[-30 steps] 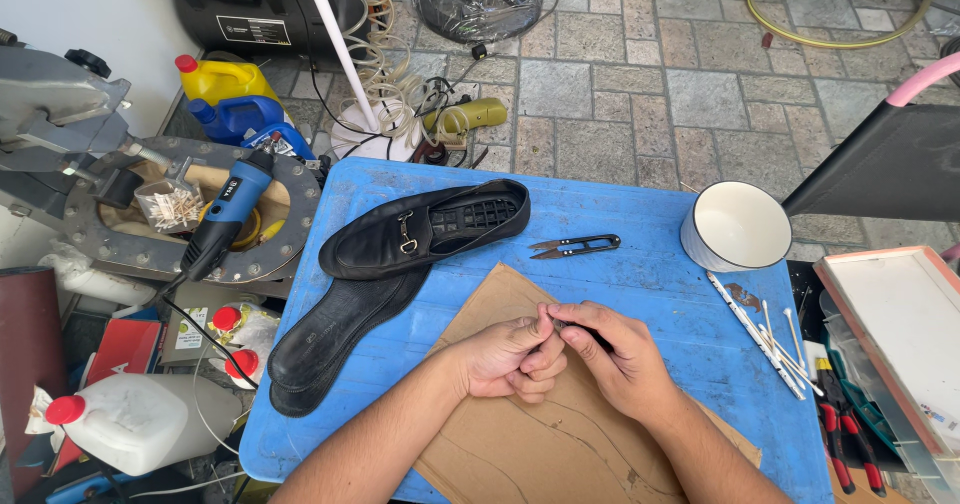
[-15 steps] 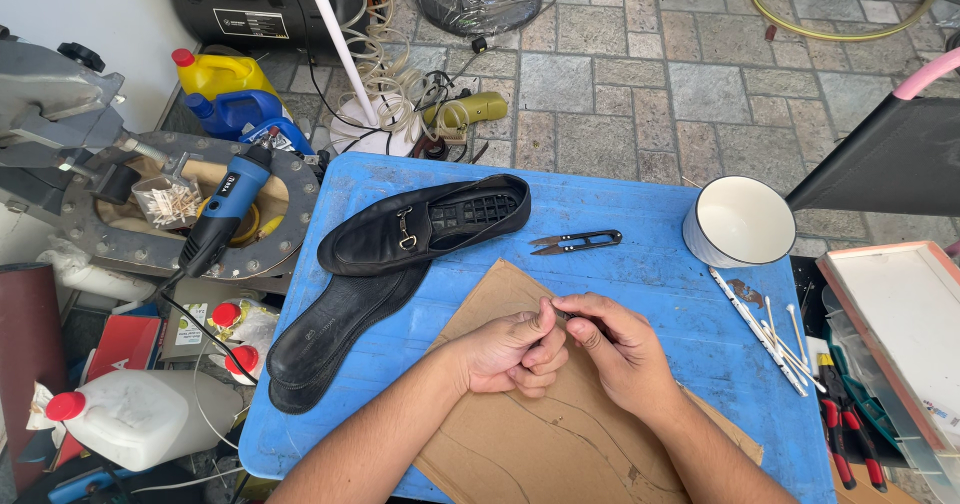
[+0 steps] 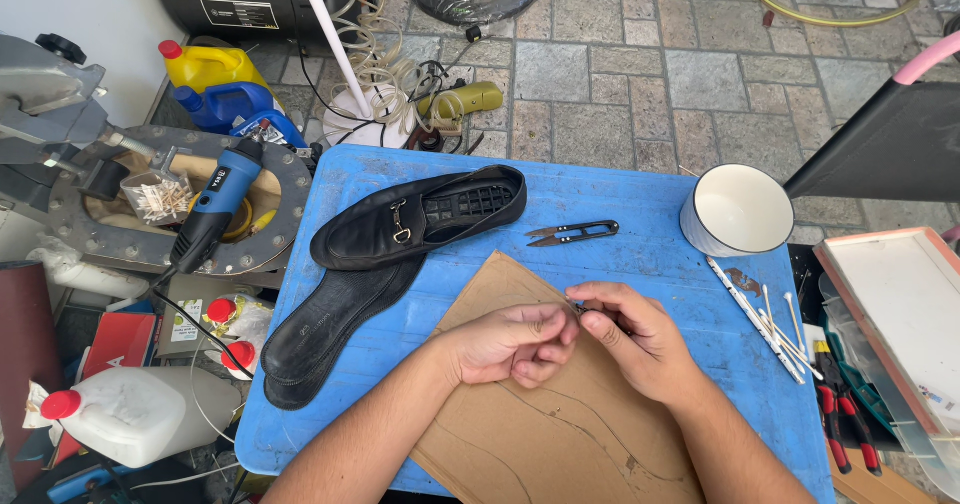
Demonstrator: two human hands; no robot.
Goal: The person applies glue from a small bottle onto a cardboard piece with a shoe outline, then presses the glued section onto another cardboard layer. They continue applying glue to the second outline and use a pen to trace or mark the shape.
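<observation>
Black leather lies at the left of the blue table [image 3: 640, 214]: an insole [image 3: 330, 329] near the edge and a loafer [image 3: 420, 219] on its side beyond it. Toward the middle, a brown cardboard sheet [image 3: 560, 434] carries a pencilled sole outline. Over it the left hand [image 3: 505, 342] and the right hand [image 3: 635, 334] meet, fingertips pinched together on a small dark thing, too small to identify. Compared with a second ago, the right hand has drawn closer to the left one and covers more of that thing; nothing else moved. So the fine finger work seems to go on. Farther, thread snips [image 3: 572, 232] lie untouched; at right stand a white cup [image 3: 738, 209] and some thin sticks [image 3: 775, 324].
</observation>
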